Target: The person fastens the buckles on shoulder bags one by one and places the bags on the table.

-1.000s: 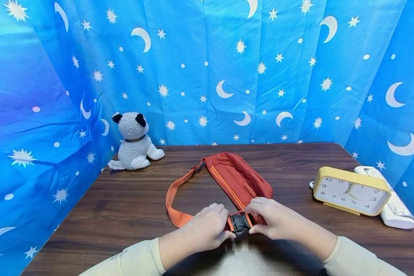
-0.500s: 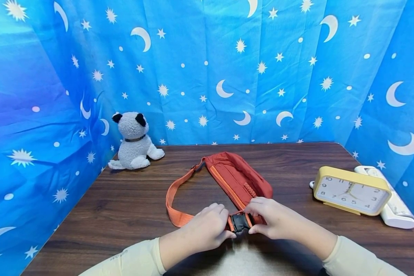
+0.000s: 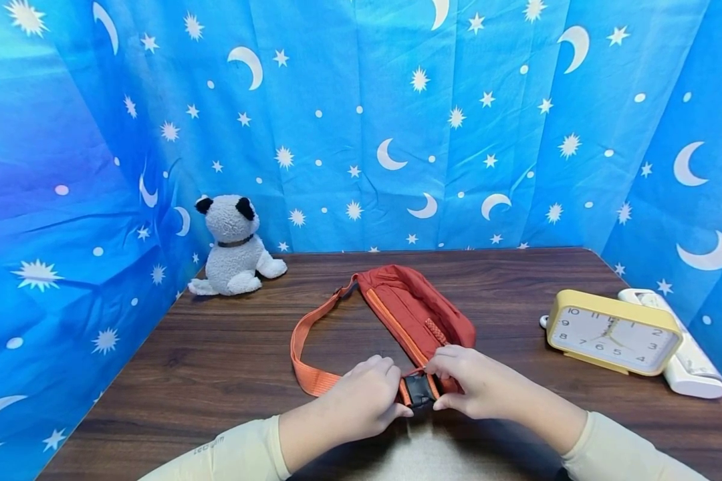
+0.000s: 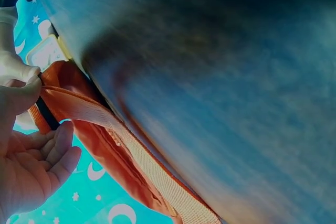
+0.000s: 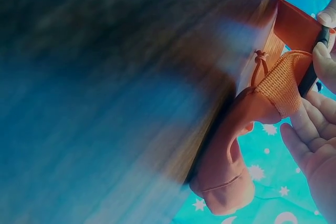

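A rust-red waist bag (image 3: 409,307) with an orange zip lies on the dark wooden table. Its orange strap (image 3: 303,347) loops out to the left and comes back to a black buckle (image 3: 420,389) at the near end. My left hand (image 3: 364,397) pinches the buckle's left end between thumb and fingers. From the other side my right hand (image 3: 478,381) pinches its right end. The two halves of the buckle sit joined together. In the left wrist view the left hand (image 4: 37,156) has its lower fingers loosely bent beside the buckle (image 4: 47,111).
A white plush dog (image 3: 231,247) with black ears sits at the back left of the table (image 3: 216,361). To the right a yellow clock (image 3: 614,334) leans by a white oblong object (image 3: 694,364). A blue moon-and-star cloth (image 3: 337,133) hangs around the table.
Both hands keep their hold on the buckle. The left hand and the near part of the strap have shifted very slightly to the right.
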Demonstrator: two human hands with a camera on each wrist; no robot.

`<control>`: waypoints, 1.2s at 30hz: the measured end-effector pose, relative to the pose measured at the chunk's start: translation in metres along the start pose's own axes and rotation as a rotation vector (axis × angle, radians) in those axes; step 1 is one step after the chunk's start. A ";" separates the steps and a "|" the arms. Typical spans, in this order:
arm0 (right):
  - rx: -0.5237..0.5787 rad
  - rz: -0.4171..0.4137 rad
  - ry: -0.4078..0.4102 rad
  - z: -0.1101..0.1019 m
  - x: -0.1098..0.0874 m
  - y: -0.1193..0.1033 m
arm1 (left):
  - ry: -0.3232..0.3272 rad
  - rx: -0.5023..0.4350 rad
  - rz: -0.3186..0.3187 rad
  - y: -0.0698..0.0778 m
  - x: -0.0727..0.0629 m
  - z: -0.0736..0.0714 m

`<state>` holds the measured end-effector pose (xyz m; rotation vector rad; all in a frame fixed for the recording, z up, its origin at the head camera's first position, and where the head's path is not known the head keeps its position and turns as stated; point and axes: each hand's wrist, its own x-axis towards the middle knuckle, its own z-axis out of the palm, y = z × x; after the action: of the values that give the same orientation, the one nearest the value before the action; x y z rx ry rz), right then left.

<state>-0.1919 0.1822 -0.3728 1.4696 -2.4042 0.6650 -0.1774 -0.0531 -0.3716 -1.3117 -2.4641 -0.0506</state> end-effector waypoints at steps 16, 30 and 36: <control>-0.081 0.045 0.022 0.007 0.002 -0.006 | 0.009 0.047 0.017 -0.004 -0.001 0.002; -0.104 0.034 -0.041 0.014 0.007 -0.010 | -0.042 0.099 0.085 -0.005 -0.001 0.001; -0.106 0.066 -0.107 0.013 0.008 -0.012 | -0.113 0.132 0.097 -0.003 -0.001 0.001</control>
<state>-0.1845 0.1644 -0.3778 1.4225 -2.5354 0.4756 -0.1793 -0.0554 -0.3724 -1.4091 -2.4451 0.2120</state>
